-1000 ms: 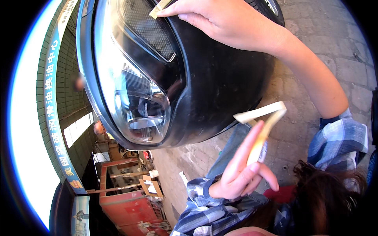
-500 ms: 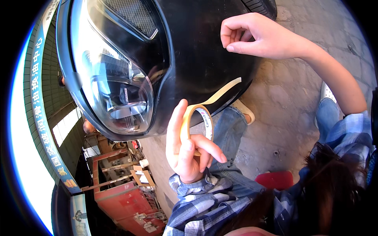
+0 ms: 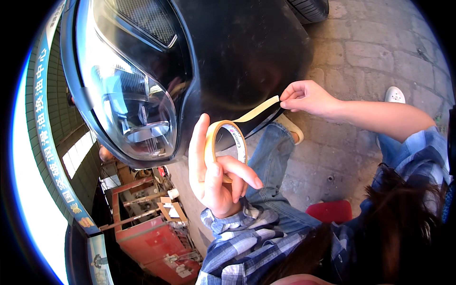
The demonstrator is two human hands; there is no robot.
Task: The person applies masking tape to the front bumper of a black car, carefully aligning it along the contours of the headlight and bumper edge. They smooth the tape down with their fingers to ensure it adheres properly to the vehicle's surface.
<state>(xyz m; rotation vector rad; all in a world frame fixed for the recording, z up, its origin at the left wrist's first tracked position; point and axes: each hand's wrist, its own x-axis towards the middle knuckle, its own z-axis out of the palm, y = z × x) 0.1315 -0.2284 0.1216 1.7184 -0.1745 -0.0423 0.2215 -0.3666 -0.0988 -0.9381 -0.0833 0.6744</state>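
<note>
My left hand holds a roll of yellow masking tape, its fingers curled through and around the ring and the index finger stretched up along the outside. A loose strip of tape runs off the roll, up and to the right. At the strip's free end, my right hand is closed in a pinch, thumb and fingertips on the tip of the tape. Behind the strip is the black car bumper, with a clear headlight to its left.
A tyre shows at the top. Lower left stands a red metal cabinet with an open cardboard box. Close to my legs in jeans is a red seat. Stone paving covers the ground at right.
My right hand has come down from above the bumper to the tape's free end and pinched it. The roll in my left hand has shifted slightly left in view.
</note>
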